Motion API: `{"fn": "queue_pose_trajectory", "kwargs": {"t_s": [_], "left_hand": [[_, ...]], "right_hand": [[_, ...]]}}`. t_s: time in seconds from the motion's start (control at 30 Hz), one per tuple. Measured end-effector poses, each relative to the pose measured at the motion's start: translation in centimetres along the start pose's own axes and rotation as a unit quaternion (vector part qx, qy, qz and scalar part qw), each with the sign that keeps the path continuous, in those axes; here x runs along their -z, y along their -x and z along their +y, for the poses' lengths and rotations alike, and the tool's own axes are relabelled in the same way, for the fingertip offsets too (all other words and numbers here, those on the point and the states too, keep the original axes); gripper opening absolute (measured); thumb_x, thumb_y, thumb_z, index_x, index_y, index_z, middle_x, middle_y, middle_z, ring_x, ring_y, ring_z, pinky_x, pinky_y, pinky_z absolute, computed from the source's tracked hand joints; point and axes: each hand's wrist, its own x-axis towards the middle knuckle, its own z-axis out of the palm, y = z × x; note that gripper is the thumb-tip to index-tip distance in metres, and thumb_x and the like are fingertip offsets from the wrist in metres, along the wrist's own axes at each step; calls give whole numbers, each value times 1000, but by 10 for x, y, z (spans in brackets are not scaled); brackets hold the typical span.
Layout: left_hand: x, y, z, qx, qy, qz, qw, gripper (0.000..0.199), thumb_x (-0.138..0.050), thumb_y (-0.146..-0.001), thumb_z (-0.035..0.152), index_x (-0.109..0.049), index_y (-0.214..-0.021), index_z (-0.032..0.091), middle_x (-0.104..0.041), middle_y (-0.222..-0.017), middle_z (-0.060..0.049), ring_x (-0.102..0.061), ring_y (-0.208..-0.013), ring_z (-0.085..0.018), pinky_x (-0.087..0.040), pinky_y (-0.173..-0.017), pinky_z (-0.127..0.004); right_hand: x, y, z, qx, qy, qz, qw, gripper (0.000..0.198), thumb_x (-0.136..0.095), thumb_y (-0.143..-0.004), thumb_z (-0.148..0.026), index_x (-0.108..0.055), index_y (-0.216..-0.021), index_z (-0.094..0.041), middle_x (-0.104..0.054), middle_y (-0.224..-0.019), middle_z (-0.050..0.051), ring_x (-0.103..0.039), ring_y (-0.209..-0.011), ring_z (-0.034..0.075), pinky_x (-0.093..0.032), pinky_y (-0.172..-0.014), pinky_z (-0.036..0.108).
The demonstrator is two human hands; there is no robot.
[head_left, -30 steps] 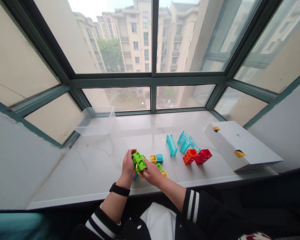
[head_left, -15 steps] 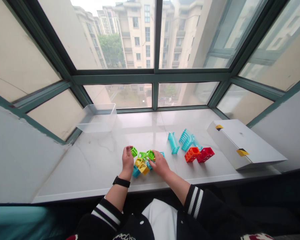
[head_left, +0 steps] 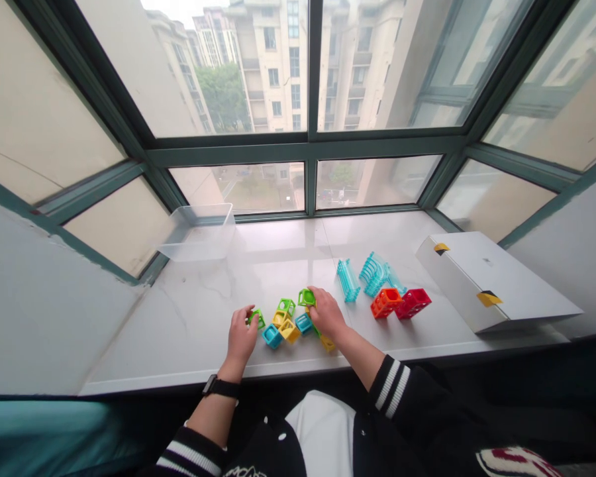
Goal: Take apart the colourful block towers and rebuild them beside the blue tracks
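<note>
My left hand (head_left: 242,332) is closed on a green block (head_left: 257,319), an open-framed cube, at the left of a loose group. My right hand (head_left: 328,313) grips another green block (head_left: 306,297) on the right side. Between the hands lie a third green block (head_left: 287,307), a yellow block (head_left: 279,318) and a second yellow block (head_left: 290,330). Close by are a blue block (head_left: 272,336) and another blue block (head_left: 303,323). More yellow (head_left: 327,343) shows under my right hand, partly hidden by it.
Clear teal ribbed pieces (head_left: 347,281) lie right of centre on the white sill (head_left: 189,318). Stacked orange blocks (head_left: 386,303) and red blocks (head_left: 413,304) stand nearby. A white box (head_left: 501,278) is at the right, a clear plastic bin (head_left: 198,232) at the back left, against the window.
My left hand has moved left and nearer me with its green block. My right hand has shifted right and slightly away with its own, uncovering blocks between them.
</note>
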Motion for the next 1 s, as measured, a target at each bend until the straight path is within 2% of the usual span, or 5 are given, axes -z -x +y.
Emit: {"fn": "queue_pose_trajectory", "kwargs": {"t_s": [0.27,0.6,0.7,0.83,1.0], "left_hand": [[5,20,-14,-14,-16,-52,998,36,-51,-94,45,-70,-115,23,-71,-113,-11,-69,-109,-29,-56,-107,-48],[-15,54,18,-132,-129,-71,980,49,-60,-97,53,-61,-137,25,-62,-143,-15,-53,-139,-35,-29,-128,-58],[-18,61,18,-156,-169,-81,970,53,-67,-94,54,-61,-139,26,-59,-149,-16,-48,-146,-37,-12,-131,-66],[-19,62,20,-193,-146,-76,967,48,-62,-99,51,-59,-140,25,-61,-147,-15,-51,-144,-36,-17,-130,-67],[-20,56,32,-222,-78,-22,972,38,-52,-105,44,-58,-137,24,-65,-139,-13,-59,-134,-31,-34,-125,-61]], "right_hand": [[42,69,59,-60,-45,78,994,52,-52,-97,-28,-52,-149,-22,-65,-141,14,-62,-132,30,-51,-114,50],[28,77,73,-103,20,2,994,61,-59,-90,-20,-55,-151,-16,-65,-146,18,-63,-135,32,-50,-116,52],[57,77,63,-29,57,44,997,51,-57,-92,-19,-63,-142,-18,-66,-146,16,-60,-137,33,-46,-120,53],[126,70,63,8,155,152,976,46,-57,-99,-23,-63,-144,-19,-64,-147,15,-55,-140,34,-41,-123,55],[181,44,81,-97,289,-21,952,55,-65,-90,-12,-63,-145,-17,-63,-148,20,-59,-133,39,-50,-108,54]]}}
